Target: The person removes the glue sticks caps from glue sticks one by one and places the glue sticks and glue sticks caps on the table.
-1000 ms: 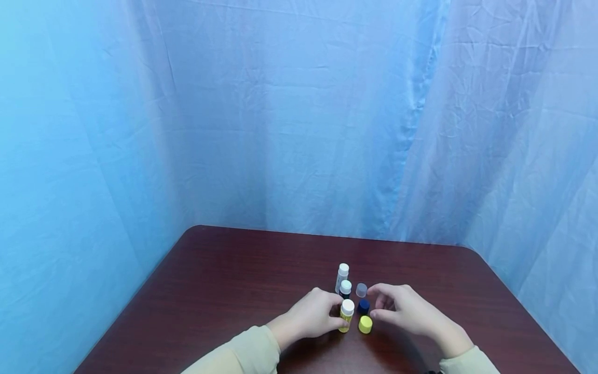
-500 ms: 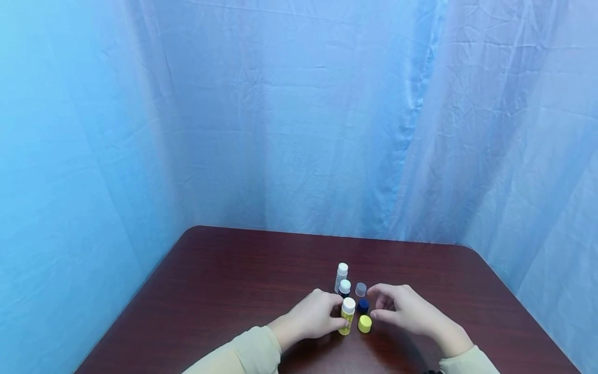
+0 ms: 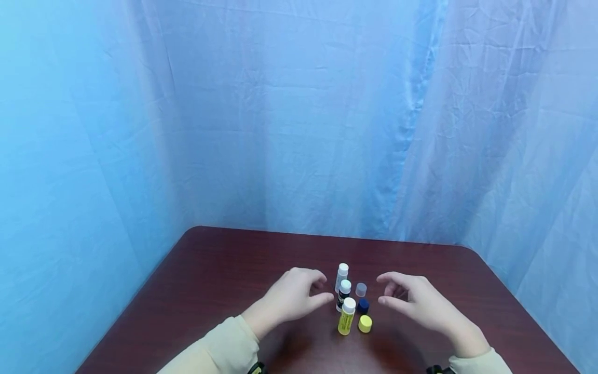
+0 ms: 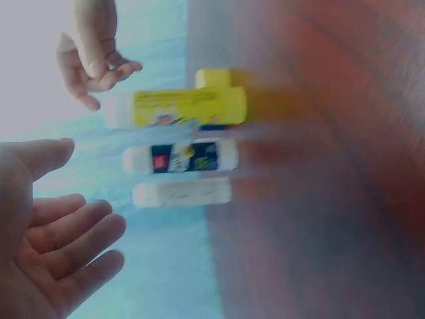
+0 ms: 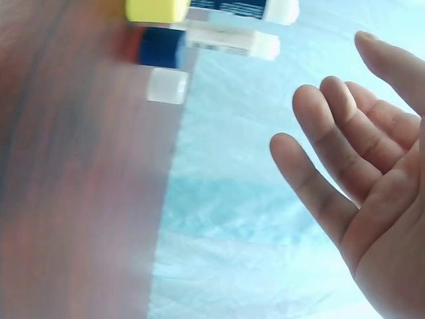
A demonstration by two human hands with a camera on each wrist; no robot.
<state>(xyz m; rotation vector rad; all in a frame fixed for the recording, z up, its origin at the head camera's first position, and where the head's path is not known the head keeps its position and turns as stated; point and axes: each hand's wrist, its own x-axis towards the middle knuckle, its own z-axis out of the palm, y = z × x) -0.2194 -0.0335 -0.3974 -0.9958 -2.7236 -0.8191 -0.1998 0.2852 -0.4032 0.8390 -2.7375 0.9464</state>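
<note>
Now both hands — left hand point(image 3: 291, 298), right hand point(image 3: 416, 301) — are hovering, fingers loosely spread and grasping nothing, beside the yellow glue stick point(image 3: 346, 316).

Head view: high, looking forward and down over the counter point(image 3: 224, 275) toward the blue curtain point(image 3: 299, 114), fairly far back. Left wrist view: close, rolled sideways, facing the tubes point(image 4: 182, 156) from the left. Right wrist view: close, also rolled, facing them from the right. All three share the tube cluster.
</note>
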